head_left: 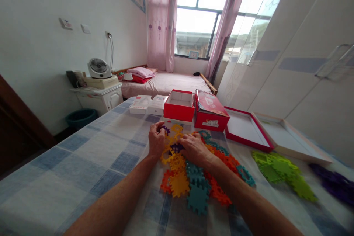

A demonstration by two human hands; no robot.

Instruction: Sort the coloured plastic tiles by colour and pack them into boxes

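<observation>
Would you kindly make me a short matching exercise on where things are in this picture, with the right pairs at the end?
Things
1. Left hand
2. Green pieces
3. Fan
4. Bed

Places
A. On a box atop the white cabinet
B. Below the window
C. Touching a purple piece
D. On the table, just left of the purple pile

Right pairs: 1-C, 2-D, 3-A, 4-B
</observation>
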